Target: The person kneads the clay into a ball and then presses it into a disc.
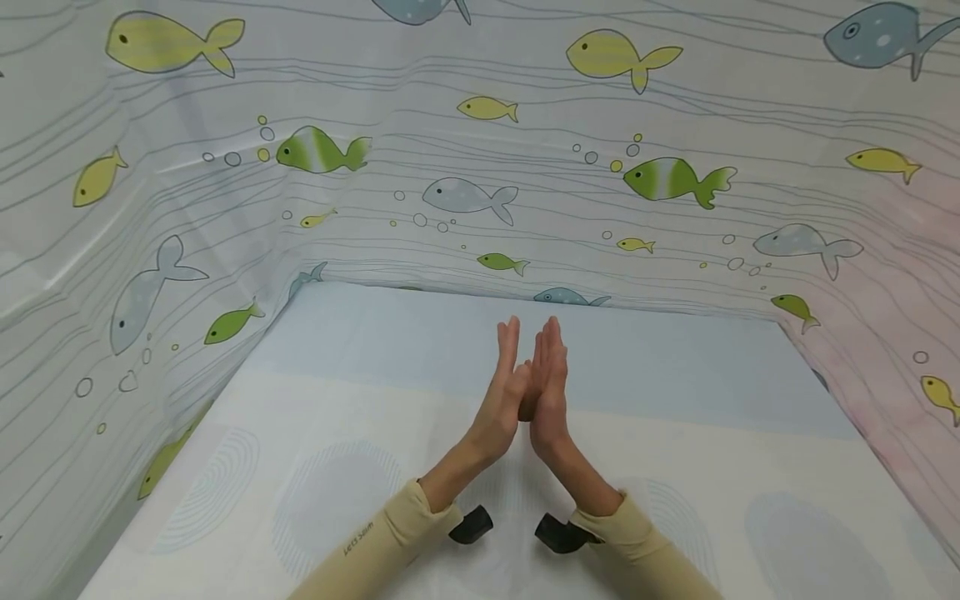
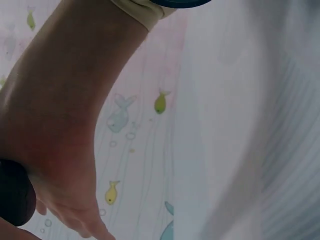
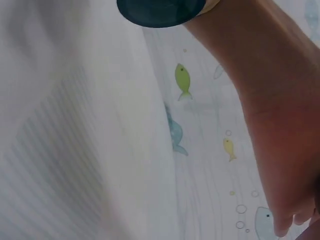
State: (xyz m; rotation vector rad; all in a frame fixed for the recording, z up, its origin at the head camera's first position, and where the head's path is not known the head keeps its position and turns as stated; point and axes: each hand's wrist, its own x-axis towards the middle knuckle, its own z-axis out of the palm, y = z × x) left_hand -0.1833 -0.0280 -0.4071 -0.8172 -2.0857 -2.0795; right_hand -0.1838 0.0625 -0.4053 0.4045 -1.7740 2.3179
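In the head view my left hand (image 1: 498,408) and right hand (image 1: 551,400) stand upright, palms facing each other, with their fingers straight and pointing up. A dark, smooth, rounded thing (image 2: 16,192) sits between the palms, pressed from both sides near their heels. Only its lower part (image 1: 527,410) shows in the head view, as the hands hide the rest. I cannot tell what kind of thing it is. The fingertips of the two hands stay apart at the top.
Below the hands lies a table with a white and pale blue cover (image 1: 360,408). Behind and beside it hangs a white curtain (image 1: 405,158) printed with fish. Black wrist cameras (image 1: 472,525) stick out from the beige sleeves (image 1: 397,533).
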